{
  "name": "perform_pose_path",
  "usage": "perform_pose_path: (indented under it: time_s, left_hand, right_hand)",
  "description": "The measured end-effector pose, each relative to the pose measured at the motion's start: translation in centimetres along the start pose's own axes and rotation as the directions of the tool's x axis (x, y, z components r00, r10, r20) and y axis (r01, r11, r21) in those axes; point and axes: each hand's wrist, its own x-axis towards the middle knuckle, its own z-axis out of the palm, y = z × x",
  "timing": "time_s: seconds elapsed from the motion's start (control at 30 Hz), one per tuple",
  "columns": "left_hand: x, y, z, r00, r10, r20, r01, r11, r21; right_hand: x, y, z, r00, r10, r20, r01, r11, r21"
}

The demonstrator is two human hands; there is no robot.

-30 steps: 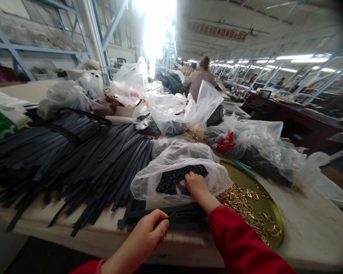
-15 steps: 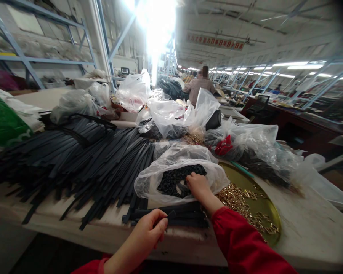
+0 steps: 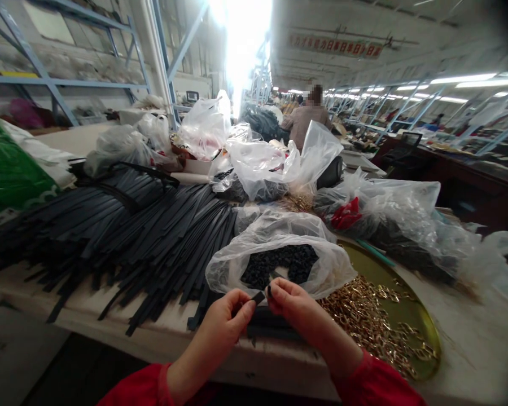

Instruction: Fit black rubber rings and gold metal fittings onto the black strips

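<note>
Between thumb and fingers, my left hand (image 3: pixel 224 322) pinches a black strap (image 3: pixel 258 298), its short end poking out to the right. My right hand (image 3: pixel 294 307) is close by, fingers closed on a small black loop-like piece (image 3: pixel 269 291), held right at the strap's end; whether the two touch I cannot tell. Just behind the hands lies an open clear plastic bag (image 3: pixel 224 268) holding many small black pieces (image 3: pixel 279 264). Under and behind my hands, more black straps (image 3: pixel 271 324) lie along the table edge, partly covered.
A big pile of black straps (image 3: pixel 169 242) spreads over the left of the table. On the right, a round gold tray (image 3: pixel 427 338) carries gold metal buckles (image 3: pixel 368 310). Filled plastic bags (image 3: pixel 258 163) line the back. A person (image 3: pixel 307 121) is farther off.
My right hand has come out of the plastic bag with a small black piece and moved down beside my left hand. The left hand's strap has risen slightly. The view has shifted a little.
</note>
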Motion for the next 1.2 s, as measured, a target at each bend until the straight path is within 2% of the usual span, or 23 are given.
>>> perform_pose_path:
  time_s: [0.03,0.07,0.1,0.17,0.23,0.3,0.43,0.5,0.57,0.7,0.83,1.0,1.1,1.2]
  left_hand:
    - [0.1,0.2,0.0,0.999,0.029,-0.020,-0.029,1.000,0.003]
    - [0.0,0.4,0.1,0.998,0.056,-0.037,-0.056,0.998,0.013]
    - [0.0,0.5,0.2,0.996,0.078,-0.051,-0.077,0.997,0.028]
    - [-0.3,0.6,0.3,0.993,0.099,-0.067,-0.095,0.994,0.060]
    - [-0.7,0.6,0.3,0.992,0.099,-0.071,-0.093,0.991,0.092]
    - [-1.0,0.6,0.2,0.994,0.097,-0.050,-0.089,0.986,0.143]
    - [-1.3,0.5,0.1,0.997,0.074,0.010,-0.074,0.961,0.266]
    - [-1.3,0.4,0.2,0.998,0.057,0.032,-0.064,0.958,0.280]
    - [-1.4,0.3,0.4,0.997,0.046,0.061,-0.061,0.961,0.271]
    - [-2.2,0.5,0.8,0.995,0.042,0.088,-0.064,0.965,0.256]
    - [-3.3,1.1,0.7,0.985,0.066,0.160,-0.092,0.983,0.158]
    - [-3.6,1.0,0.5,0.991,0.050,0.124,-0.064,0.992,0.109]
    - [-3.3,0.6,0.3,0.996,0.011,0.092,-0.027,0.985,0.171]
    - [-3.1,0.6,0.1,0.999,0.014,0.046,-0.027,0.954,0.300]
  right_hand:
    - [-0.7,-0.1,0.9,0.998,0.048,0.026,-0.054,0.964,0.261]
    - [-1.3,-0.2,1.6,0.995,0.089,0.044,-0.099,0.880,0.465]
    - [-1.7,-0.2,2.3,0.991,0.124,0.049,-0.129,0.802,0.583]
    - [-2.1,0.0,3.1,0.987,0.159,0.034,-0.140,0.722,0.678]
    - [-2.2,0.4,3.4,0.987,0.161,0.010,-0.125,0.722,0.681]
    - [-2.3,0.8,3.4,0.990,0.140,-0.021,-0.096,0.778,0.621]
    - [-3.0,1.5,3.4,0.987,0.044,-0.155,0.015,0.934,0.357]
    - [-3.4,1.6,3.5,0.975,-0.001,-0.224,0.061,0.962,0.265]
    - [-3.9,1.6,3.8,0.968,0.007,-0.251,0.067,0.956,0.284]
    - [-4.5,1.4,4.0,0.979,0.097,-0.177,-0.020,0.919,0.393]
    - [-4.9,1.3,3.9,0.973,0.146,-0.181,-0.056,0.903,0.427]
    - [-5.5,0.8,4.8,0.989,0.115,-0.090,-0.062,0.890,0.451]
    - [-5.9,0.5,5.0,0.989,0.083,-0.124,-0.019,0.895,0.447]
    - [-6.2,0.7,5.0,0.986,0.116,-0.119,-0.044,0.874,0.484]
